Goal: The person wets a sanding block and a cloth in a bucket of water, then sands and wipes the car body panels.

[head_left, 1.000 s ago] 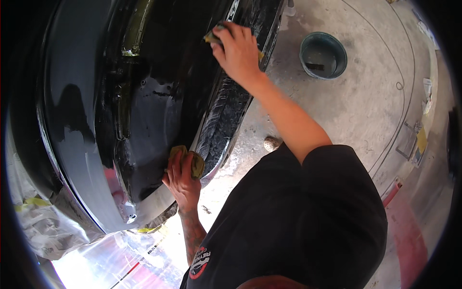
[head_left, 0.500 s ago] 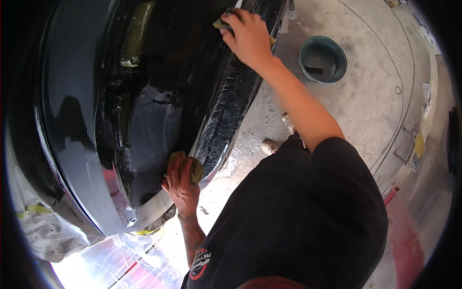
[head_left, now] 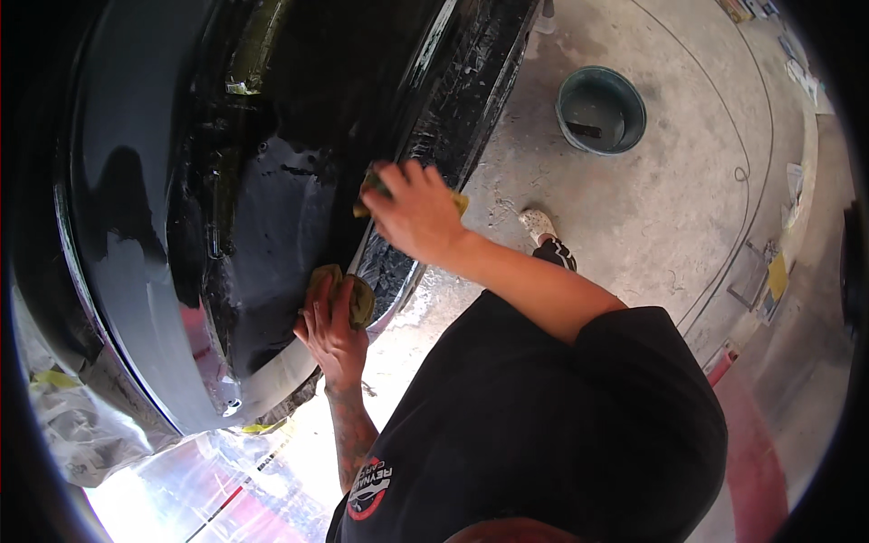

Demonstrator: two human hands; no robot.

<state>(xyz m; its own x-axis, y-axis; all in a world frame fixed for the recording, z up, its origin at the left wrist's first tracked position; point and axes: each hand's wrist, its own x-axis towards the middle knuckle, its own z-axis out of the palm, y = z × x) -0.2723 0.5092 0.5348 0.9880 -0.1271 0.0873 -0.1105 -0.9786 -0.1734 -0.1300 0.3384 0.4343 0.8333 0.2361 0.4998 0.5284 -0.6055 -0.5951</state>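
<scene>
A wet, glossy black car body panel (head_left: 281,199) fills the left half, with duller grey patches on it. My left hand (head_left: 333,342) is closed around an olive-green sponge (head_left: 362,304), which rests at the panel's near right edge. Farther up along that edge, my right hand (head_left: 418,217) presses a yellow-green pad (head_left: 369,195) against the surface. Parts of the pad stick out on both sides of the fingers; its middle is hidden under my palm. The right hand is slightly blurred.
On the concrete floor at the upper right stands a dark green bucket (head_left: 641,113) of water with a dark strip in it. A thin cable (head_left: 744,136) curves along the right. Crumpled plastic sheeting (head_left: 86,434) hangs at the lower left. My shoe (head_left: 536,223) shows beside the car.
My right hand has slid the pad down the panel edge toward me, closer to my left hand. The left hand stays at nearly the same place on the panel with its sponge.
</scene>
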